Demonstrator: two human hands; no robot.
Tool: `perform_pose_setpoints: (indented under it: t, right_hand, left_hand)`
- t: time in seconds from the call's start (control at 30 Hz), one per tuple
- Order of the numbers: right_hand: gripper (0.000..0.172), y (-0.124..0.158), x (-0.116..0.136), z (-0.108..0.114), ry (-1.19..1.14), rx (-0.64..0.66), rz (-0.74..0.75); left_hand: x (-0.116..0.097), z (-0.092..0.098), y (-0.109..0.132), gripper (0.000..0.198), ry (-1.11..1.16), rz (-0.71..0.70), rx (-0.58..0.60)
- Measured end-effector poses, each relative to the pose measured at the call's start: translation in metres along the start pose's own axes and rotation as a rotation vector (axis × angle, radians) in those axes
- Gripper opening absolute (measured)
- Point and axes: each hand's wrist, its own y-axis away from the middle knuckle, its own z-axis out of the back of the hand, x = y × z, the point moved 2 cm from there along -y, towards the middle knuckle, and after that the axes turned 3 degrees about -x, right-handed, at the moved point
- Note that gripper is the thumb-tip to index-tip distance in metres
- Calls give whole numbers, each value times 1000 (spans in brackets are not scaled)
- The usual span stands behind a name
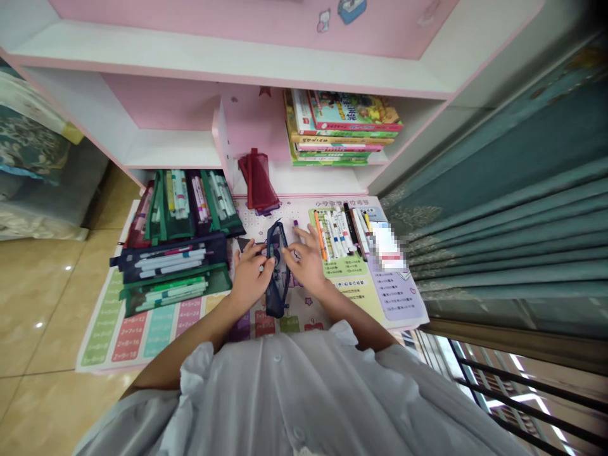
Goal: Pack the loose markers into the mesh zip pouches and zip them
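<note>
A dark blue mesh zip pouch (274,297) lies lengthwise in front of me, its long opening apart between two dark edges. My left hand (251,278) grips its left edge, thumb on the mesh. On the other side, my right hand (306,258) pinches the right edge between thumb and forefinger, its other fingers spread. A purple-capped marker (295,223) shows just above my right fingers. To the right, a row of loose markers (339,231) lies on the printed desk mat (308,320). What the pouch holds, if anything, is hard to make out.
Green pouches (175,294), navy pouches (128,266) and a red pouch (142,218), with pens inside, lie at left. Red mesh pouches (260,183) rest by the shelf. Stacked books (342,136) stand in the shelf. A blurred phone (387,244) lies right, near the curtain (498,190).
</note>
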Motion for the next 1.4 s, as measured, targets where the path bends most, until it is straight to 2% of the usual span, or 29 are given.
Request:
perform_pose_setpoints:
  t: [0.07,0.13,0.27,0.47,0.57,0.7,0.8,0.87,0.93,1.17,1.4]
  right_hand:
    - [24,-5,-12,3,29,-116,-10]
    - [21,-10,-24,3,85,-162,-41]
    - [15,-16,-41,-3,209,-123,-136]
    - [17,-18,-46,-8,281,-40,-267]
    - [12,-19,-45,-7,264,-8,-242]
    - [17,-18,-44,-8,218,30,-228]
    - [18,-15,-36,-3,111,-61,-184]
    - [18,-11,-26,3,41,-148,-111]
    - [18,-5,-15,9,-19,-178,-44]
    - [16,9,12,4,-79,4,22]
    - [23,8,19,-14,-10,152,-100]
  left_hand:
    - [0,0,0,34,8,3,2]
    - [1,0,0,34,14,8,7]
    - [0,1,0,32,17,24,0]
    - [-2,3,0,33,21,21,-15]
    - [-1,2,-1,33,17,15,-18]
    - [1,1,-1,32,10,18,-23]
    - [2,1,-1,32,10,20,-29]
    - [2,1,-1,32,15,19,-37]
    - [3,1,-1,33,22,19,-38]
    - [3,0,-1,33,9,5,-29]
    - [4,1,-2,31,-6,2,-23]
